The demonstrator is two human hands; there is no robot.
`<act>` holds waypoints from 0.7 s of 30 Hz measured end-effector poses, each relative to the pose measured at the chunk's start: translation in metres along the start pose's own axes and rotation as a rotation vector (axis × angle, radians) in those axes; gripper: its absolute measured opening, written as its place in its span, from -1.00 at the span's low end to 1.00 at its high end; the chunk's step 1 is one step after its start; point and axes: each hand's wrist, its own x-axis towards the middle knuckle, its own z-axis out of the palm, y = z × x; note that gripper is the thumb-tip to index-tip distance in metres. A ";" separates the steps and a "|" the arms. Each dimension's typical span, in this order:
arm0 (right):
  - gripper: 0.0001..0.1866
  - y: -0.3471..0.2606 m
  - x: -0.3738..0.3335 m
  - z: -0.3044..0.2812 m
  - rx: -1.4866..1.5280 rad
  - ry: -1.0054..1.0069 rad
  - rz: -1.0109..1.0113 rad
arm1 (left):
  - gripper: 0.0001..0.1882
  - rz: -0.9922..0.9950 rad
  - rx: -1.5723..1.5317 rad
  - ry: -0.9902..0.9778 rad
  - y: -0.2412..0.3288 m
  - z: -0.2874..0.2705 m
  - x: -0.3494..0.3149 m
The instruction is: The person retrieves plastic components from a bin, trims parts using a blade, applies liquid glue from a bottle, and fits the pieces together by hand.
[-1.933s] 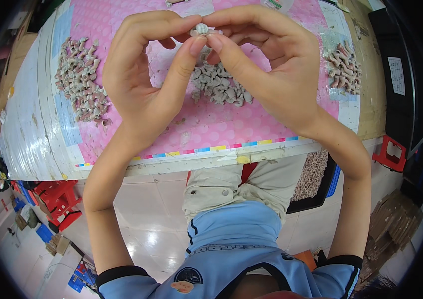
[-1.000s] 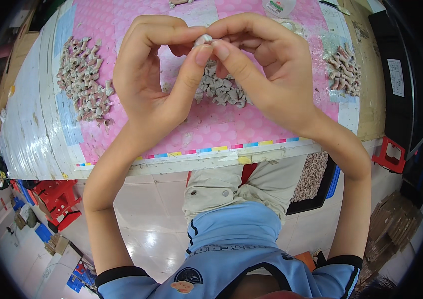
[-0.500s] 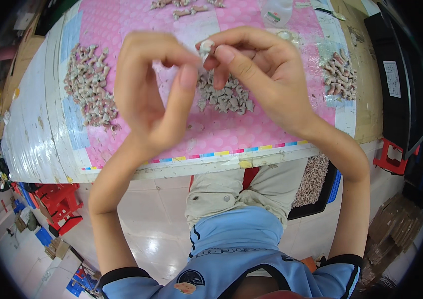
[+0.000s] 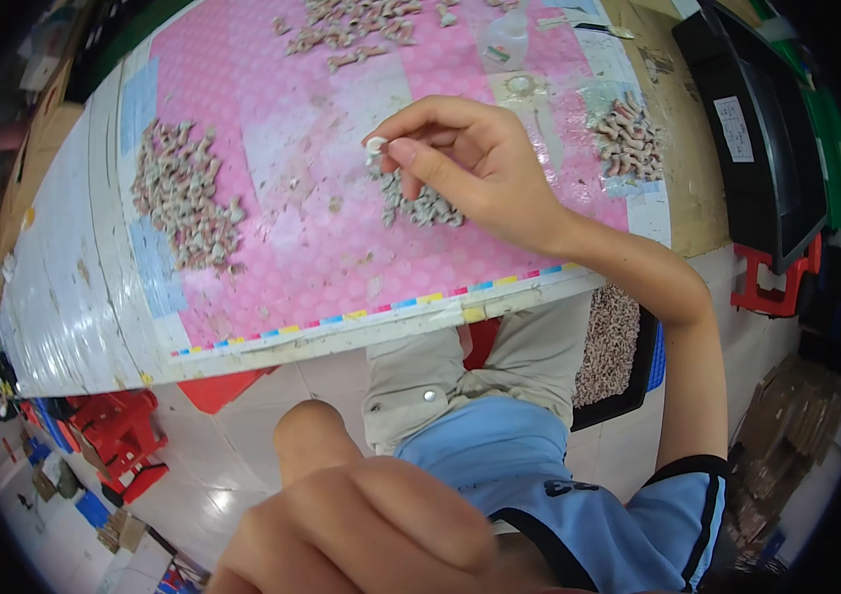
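Note:
Over the table, my right hand is closed in a pinch, holding a small whitish knobbly piece between thumb and fingertips. Beneath it lies a pile of small grey pieces, partly covered by the hand. My left hand is raised very close to the camera at the lower edge, away from the table. Its fingers are curled together, knuckles showing, and their tips are mostly hidden. What it holds, if anything, cannot be seen.
Heaps of pinkish-grey bone-shaped pieces lie on the pink table sheet: a left heap, a far heap and a right heap. A clear plastic container stands far right. Beside my legs is a black tray full of small pieces.
My left hand has left the right hand above the table and come back close to the camera. The right hand keeps the whitish piece. The view has shifted, showing more of the far heap.

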 end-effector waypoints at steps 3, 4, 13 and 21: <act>-0.84 0.005 0.001 -0.002 -0.009 -0.021 0.030 | -0.96 -0.006 0.058 0.062 -0.002 -0.013 -0.007; -0.84 0.004 0.000 -0.001 0.000 -0.036 0.040 | -0.96 -0.006 0.085 0.078 0.001 -0.013 -0.010; -0.85 -0.002 -0.008 0.004 -0.137 -0.076 -0.016 | -0.93 0.043 0.318 0.113 0.019 0.000 -0.026; -0.86 0.003 -0.002 0.005 -0.197 -0.052 -0.135 | -0.90 0.074 0.469 0.062 0.017 0.002 -0.028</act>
